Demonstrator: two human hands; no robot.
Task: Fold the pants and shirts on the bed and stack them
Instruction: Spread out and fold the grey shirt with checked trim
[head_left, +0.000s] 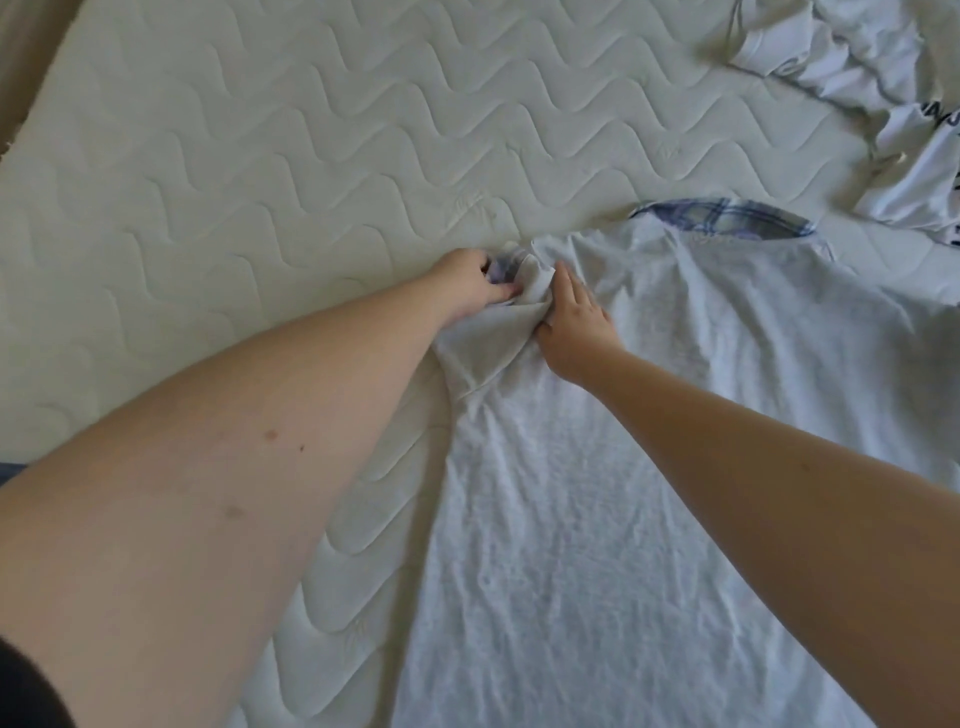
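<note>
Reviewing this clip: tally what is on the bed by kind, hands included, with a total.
Spread white shirt with plaid collar lining: 1
Crumpled white garments with dark lettering, number within the heap unclear: 1 heap
Hands: 2, the left hand gripping the shirt's sleeve, the right hand pressing flat beside it
Quilted mattress: 1
Total: 5

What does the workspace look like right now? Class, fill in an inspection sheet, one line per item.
Surface: pale quilted mattress, wavy stitching.
Job's things: white T-shirt with blue plaid collar lining, spread flat, left sleeve bunched.
Clutter: crumpled white garments with dark lettering, far right.
Grippers: left hand pinches the sleeve cuff; right hand presses fabric beside it, fingers straight.
Cables: nothing seen.
Surroundings: tan surface beyond the mattress's left edge.
</note>
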